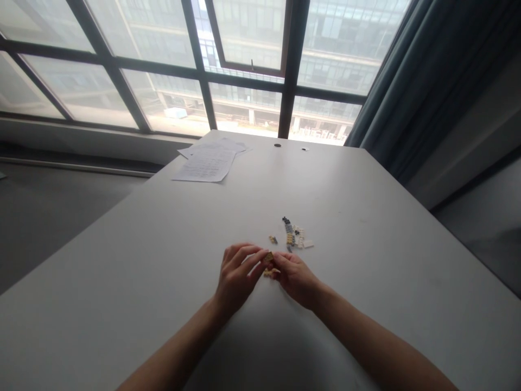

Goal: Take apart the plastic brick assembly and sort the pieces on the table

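Note:
My left hand (239,272) and my right hand (296,276) meet over the table, both closed at the fingertips on a small yellow toy brick piece (269,256). The fingers cover part of it, so its full shape is hidden. Just below, between my hands, more yellow bricks (267,273) show; whether they lie on the table or touch my fingers I cannot tell. Beyond the fingertips lies a small yellow and grey brick piece (273,239). Farther to the right is a cluster of loose grey bricks (288,229) and white bricks (300,237), with a few black and yellow ones among them.
The white table (142,260) stretches away toward a large window. Printed paper sheets (205,163) lie at its far left. Two round dark-centred holes (277,145) sit near the far edge. A dark curtain (391,81) hangs on the right.

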The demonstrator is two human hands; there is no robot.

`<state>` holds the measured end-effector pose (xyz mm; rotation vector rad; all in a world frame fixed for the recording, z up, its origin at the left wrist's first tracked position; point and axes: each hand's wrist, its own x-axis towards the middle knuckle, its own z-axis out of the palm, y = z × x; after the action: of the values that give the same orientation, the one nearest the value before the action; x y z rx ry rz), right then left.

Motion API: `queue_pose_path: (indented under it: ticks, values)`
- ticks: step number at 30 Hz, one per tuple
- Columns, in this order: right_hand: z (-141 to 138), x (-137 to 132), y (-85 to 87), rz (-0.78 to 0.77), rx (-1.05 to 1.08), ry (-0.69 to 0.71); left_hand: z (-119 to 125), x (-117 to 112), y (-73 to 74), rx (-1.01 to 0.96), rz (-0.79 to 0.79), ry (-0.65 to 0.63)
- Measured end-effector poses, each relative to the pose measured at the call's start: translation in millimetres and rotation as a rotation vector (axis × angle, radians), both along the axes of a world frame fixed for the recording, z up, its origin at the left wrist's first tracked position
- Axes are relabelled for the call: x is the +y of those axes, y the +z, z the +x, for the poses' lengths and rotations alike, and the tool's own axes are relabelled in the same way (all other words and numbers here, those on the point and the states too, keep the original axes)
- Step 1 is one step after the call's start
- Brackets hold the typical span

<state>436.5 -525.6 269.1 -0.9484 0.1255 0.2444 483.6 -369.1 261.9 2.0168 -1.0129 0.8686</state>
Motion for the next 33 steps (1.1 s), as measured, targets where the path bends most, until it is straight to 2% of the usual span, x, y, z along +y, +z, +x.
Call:
queue_pose_path:
  ticks: [6, 11, 22, 29, 33]
  values:
    - [-3, -1, -0.4, 0.061, 0.028, 0.023, -2, -1, 2.3, 0.002, -0.020, -0.034]
    - [-5, -4, -2.0, -0.020, 0.001, 0.019, -3, -2, 7.1, -0.014, -0.025, -0.052]
    - [-9, -12, -0.3, -0.400, -0.151, -0.059, -3, 1, 4.0, -0.021, 0.003, -0.081]
    - [-9, -15, 6.8, -0.835, -0.428, -0.137, -1, 2, 3.7, -0.041, 0.028, -0.095]
    - [-9, -28, 5.4, -1.070, -0.518, -0.180, 3, 4, -0.6, -0.006, 0.084, -0.056]
